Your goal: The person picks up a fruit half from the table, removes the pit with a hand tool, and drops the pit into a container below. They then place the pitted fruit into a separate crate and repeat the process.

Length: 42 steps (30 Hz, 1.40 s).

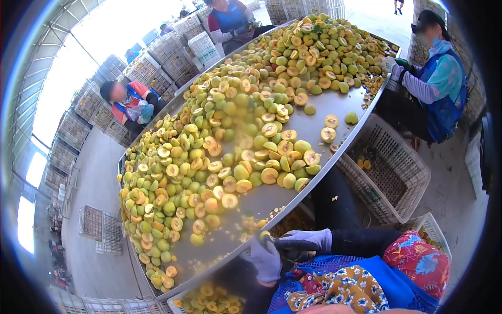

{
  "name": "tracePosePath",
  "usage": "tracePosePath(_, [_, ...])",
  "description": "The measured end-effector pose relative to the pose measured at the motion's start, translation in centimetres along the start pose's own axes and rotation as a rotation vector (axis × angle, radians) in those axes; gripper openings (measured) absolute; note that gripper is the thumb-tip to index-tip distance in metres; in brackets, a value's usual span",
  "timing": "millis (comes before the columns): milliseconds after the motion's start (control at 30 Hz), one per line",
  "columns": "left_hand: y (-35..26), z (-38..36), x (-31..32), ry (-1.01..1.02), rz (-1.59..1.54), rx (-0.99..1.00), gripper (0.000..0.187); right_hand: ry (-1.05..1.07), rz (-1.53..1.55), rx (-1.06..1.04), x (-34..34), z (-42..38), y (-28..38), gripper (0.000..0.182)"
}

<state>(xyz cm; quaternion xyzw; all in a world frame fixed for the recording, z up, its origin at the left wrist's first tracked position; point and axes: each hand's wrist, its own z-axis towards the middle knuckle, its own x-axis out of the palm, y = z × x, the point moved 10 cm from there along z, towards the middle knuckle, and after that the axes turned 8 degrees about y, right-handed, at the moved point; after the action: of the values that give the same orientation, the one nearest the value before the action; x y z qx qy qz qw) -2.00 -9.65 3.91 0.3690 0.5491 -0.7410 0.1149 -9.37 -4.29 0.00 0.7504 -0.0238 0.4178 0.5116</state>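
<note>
My left hand [265, 259], in a grey-lilac glove, is closed at the near edge of the metal table, and a small yellow-green stone fruit piece [264, 235] shows at its fingertips. Close beside it my right hand [302, 243], gloved in lilac with dark coated fingers, is curled shut; whatever its fingers hold is hidden. Both hands are above my lap, just off the rim. A large heap of halved yellow-green stone fruit [225, 152], many with brown stones showing, covers much of the metal table [327, 107].
An open plastic crate [389, 167] with a few fruit pieces stands right of my leg. Another crate of fruit [209, 298] sits below the table edge. Co-workers sit around the table: one at right [442, 78], one at left [130, 104], one at back [230, 23]. Stacked crates [172, 47] stand behind.
</note>
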Motion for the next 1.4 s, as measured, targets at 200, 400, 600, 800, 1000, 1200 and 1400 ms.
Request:
tracePosePath(200, [5.7, 0.1, 2.5, 0.122, -0.064, -0.059, 0.024, -0.042, -0.400, 0.167, -2.6, 0.2, -2.2, 0.023])
tracePosePath(400, [0.8, 0.3, 1.4, 0.080, 0.020, -0.041, 0.022, -0.027, 0.056, 0.106, -2.1, -0.6, -2.5, 0.031])
tracePosePath(600, [3.9, 0.4, 3.4, 0.149, -0.110, -0.098, 0.028, -0.025, -0.529, -0.313, -1.6, -0.9, 1.7, 0.021])
tracePosePath(800, [6.1, 0.0, 3.3, 0.064, -0.265, -0.129, 0.031, 0.051, -0.817, -0.160, -2.8, 0.4, -1.1, 0.036])
tracePosePath(1000, [5.7, -0.8, 2.5, -0.023, -0.345, -0.136, 0.030, -0.269, -0.626, -0.101, -3.6, 0.6, -1.1, 0.027])
tracePosePath(1200, [5.1, -1.8, 0.4, -0.180, -0.363, -0.050, 0.032, -0.456, -0.747, -0.057, -2.4, 0.3, -0.7, 0.027])
tracePosePath(1400, [5.3, -2.3, -0.5, -0.176, -0.447, -0.122, 0.029, -0.476, -1.109, 0.023, -0.6, 0.4, 0.8, 0.018])
